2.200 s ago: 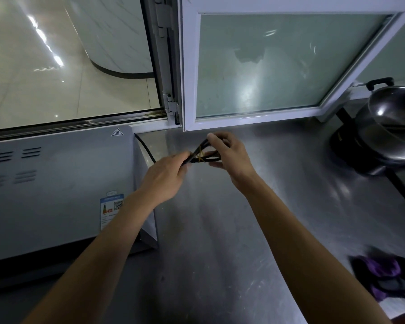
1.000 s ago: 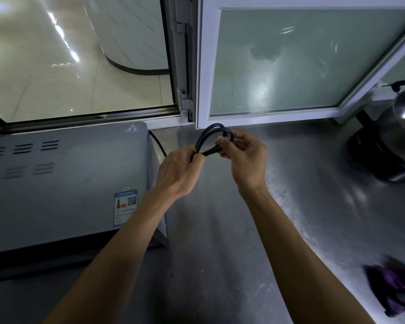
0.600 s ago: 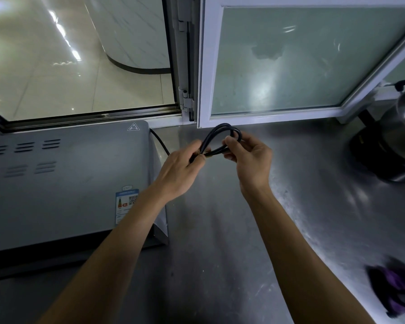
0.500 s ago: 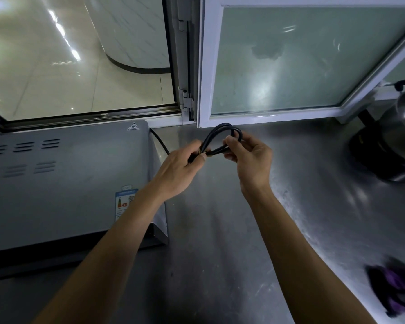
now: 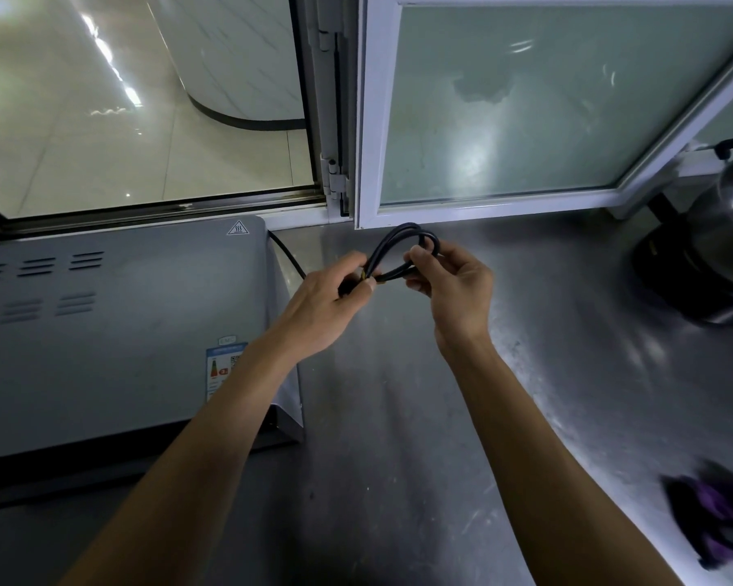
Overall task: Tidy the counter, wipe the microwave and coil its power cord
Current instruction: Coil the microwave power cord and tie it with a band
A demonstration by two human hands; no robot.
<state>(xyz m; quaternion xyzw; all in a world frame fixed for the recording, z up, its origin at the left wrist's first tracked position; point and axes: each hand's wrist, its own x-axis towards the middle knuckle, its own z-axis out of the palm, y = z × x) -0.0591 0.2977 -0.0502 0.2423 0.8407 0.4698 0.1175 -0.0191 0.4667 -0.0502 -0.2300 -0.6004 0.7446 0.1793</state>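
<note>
The power cord [image 5: 403,255] is held clear of the counter [image 5: 398,416], just to the right of the microwave [image 5: 115,332] and in front of the window frame [image 5: 367,120]. It is gathered into a small bundle of loops, the long axis of which runs from lower left to upper right, away from the microwave. The left hand [image 5: 322,306] is closed in a pinch on the crossing at the lower end of the bundle; the right hand [image 5: 453,289] is closed on the upper loop, with its fingertips [image 5: 417,252] at the bend. The remaining slack is seen to run from the left hand back to the rear corner of the microwave, so the left hand is the nearer to it. It is judged that coiling is almost complete. A dark cloth [image 5: 716,522] and a pot [image 5: 728,255] are noted well to the right of the microwave.
</note>
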